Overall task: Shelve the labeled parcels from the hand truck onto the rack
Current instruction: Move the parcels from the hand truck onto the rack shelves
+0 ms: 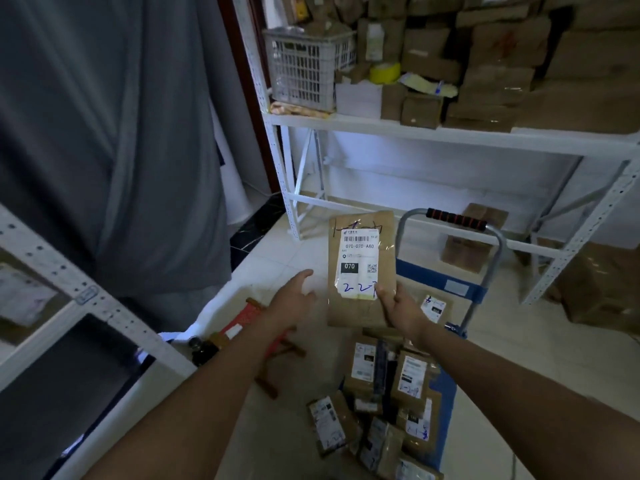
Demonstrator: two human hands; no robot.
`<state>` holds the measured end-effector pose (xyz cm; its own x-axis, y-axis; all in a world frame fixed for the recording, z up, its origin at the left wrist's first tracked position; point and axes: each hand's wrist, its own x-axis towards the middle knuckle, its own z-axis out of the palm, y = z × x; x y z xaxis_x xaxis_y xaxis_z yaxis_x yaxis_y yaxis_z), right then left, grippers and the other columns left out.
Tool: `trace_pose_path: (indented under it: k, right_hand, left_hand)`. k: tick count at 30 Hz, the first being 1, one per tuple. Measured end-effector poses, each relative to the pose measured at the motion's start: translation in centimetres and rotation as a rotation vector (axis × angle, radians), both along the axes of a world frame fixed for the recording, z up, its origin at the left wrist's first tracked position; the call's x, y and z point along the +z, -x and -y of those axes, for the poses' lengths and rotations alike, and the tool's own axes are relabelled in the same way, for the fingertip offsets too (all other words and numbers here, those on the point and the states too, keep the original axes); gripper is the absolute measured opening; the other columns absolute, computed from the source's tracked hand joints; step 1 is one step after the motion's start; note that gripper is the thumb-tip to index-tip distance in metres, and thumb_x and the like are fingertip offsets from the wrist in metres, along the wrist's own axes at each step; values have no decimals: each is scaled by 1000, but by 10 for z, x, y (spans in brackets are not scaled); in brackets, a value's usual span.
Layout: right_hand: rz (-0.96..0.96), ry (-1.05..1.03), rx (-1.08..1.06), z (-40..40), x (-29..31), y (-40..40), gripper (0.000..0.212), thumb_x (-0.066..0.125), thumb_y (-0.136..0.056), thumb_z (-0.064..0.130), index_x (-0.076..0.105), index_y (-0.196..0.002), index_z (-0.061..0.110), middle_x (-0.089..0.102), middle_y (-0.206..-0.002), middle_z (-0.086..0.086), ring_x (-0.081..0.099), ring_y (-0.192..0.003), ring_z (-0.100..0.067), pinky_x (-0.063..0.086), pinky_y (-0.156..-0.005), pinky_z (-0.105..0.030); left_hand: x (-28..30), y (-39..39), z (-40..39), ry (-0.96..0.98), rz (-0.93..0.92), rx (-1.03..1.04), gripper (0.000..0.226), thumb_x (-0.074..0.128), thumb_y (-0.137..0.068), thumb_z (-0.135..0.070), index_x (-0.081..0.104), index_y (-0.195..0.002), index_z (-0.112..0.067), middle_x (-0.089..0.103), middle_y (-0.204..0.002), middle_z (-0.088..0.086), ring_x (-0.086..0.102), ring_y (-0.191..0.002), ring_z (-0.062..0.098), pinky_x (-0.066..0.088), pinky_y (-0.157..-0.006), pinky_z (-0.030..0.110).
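Observation:
My right hand (401,308) grips the lower right edge of a flat brown parcel (360,237), thumb on its white label marked 070-070-A80. The parcel is held upright above the floor, in front of the white rack (415,133). My left hand (294,296) hovers just left of the parcel with relaxed fingers, holding nothing and apart from it. Below lies the blue hand truck (446,282) with a grey handle and black-and-red grip. Several labeled brown parcels (388,396) are piled on its deck.
The rack's middle shelf holds stacked cardboard boxes (502,64), a grey plastic basket (304,67) and yellow tape. A second white rack (69,282) stands at the near left, by a grey curtain. A red stool (252,323) lies on the floor. More boxes sit at the right.

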<state>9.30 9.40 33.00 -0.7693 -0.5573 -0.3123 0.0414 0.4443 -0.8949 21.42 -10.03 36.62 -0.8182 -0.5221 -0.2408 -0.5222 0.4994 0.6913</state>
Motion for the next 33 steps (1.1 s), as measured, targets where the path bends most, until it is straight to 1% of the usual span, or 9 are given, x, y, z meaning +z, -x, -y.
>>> trace_pose_path:
  k: [2, 5, 7, 10, 16, 19, 23, 26, 33]
  right_hand:
    - [-35, 38, 35, 11, 16, -10, 62, 38, -99, 54, 30, -146, 15, 58, -133, -8, 59, -110, -24, 50, -93, -41]
    - [-58, 79, 101, 30, 36, -28, 57, 37, -101, 51, 32, -145, 14, 57, -131, -6, 57, -115, -26, 46, -89, -33]
    - [-99, 109, 142, 44, 49, -42, 56, 38, -101, 50, 33, -143, 13, 57, -132, -5, 56, -117, -26, 42, -89, -30]
    - [-116, 173, 210, 66, 66, -66, 55, 40, -100, 49, 35, -143, 15, 60, -131, -5, 57, -116, -24, 41, -89, -29]
    - [-161, 279, 406, 108, 100, -126, 50, 42, -101, 46, 37, -142, 18, 63, -127, 0, 59, -107, -16, 43, -87, -27]
    - [-183, 306, 502, 130, 117, -156, 53, 43, -101, 45, 34, -145, 18, 61, -129, 1, 58, -113, -16, 45, -93, -29]
    - [-223, 342, 600, 159, 132, -201, 53, 44, -101, 45, 35, -145, 18, 62, -129, -1, 59, -118, -20, 46, -100, -35]
    - [-241, 370, 647, 178, 147, -240, 49, 42, -101, 46, 37, -142, 18, 63, -124, 1, 60, -113, -18, 46, -94, -32]
    - [-245, 446, 726, 223, 183, -340, 55, 40, -100, 52, 37, -145, 22, 58, -132, 7, 56, -117, -14, 40, -93, -26]
  left_hand:
    - [17, -19, 1, 28, -11, 45, 51, 51, -99, -27, 35, -148, -26, 51, -142, 12, 55, -121, 31, 44, -89, 29]
    - [41, -51, 8, 64, -35, 102, 51, 50, -100, -33, 35, -148, -27, 46, -147, 6, 52, -124, 35, 43, -97, 32]
    - [58, -72, 13, 81, -73, 147, 50, 49, -100, -33, 35, -148, -26, 39, -152, 1, 46, -132, 28, 37, -100, 28]
    - [81, -107, 21, 88, -114, 241, 50, 48, -101, -35, 34, -148, -25, 40, -150, -3, 42, -135, 21, 34, -104, 26]
    - [117, -182, 41, 141, -176, 420, 53, 46, -101, -38, 32, -150, -22, 35, -155, 1, 37, -139, 21, 33, -106, 29]
    - [132, -219, 49, 150, -197, 495, 52, 44, -101, -42, 33, -149, -25, 36, -154, 2, 37, -139, 23, 34, -107, 33]
    - [149, -270, 61, 112, -226, 551, 56, 41, -98, -51, 36, -147, -25, 45, -147, 4, 46, -132, 25, 37, -107, 36]
    - [157, -311, 74, 57, -312, 597, 70, 42, -83, -76, 42, -140, -36, 55, -140, -4, 55, -124, 21, 40, -109, 43]
    - [189, -417, 95, 81, -368, 663, 68, 34, -85, -77, 39, -141, -38, 59, -133, -9, 56, -120, 17, 41, -107, 46]
